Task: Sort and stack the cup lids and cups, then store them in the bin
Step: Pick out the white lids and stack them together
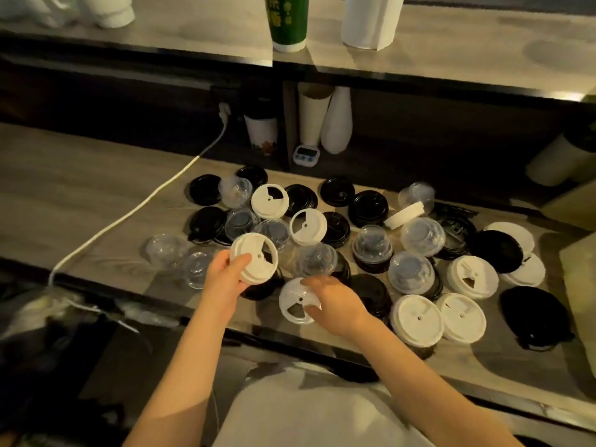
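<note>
Right hand (335,306), fingers curled, is being used to hold a white lid (294,305) near the counter's (80,201) front edge; second white lid (254,259) is being gripped by left hand (224,280).

A white cable (135,208) runs from a plug (224,111) across the wooden table (64,175); a small digital timer (306,155) stands under the shelf (193,30).

The person is wearing a pale, whitish top (309,414); the left hand (225,280) and right hand (337,306) are showing bare, as are both forearms (180,366).
</note>
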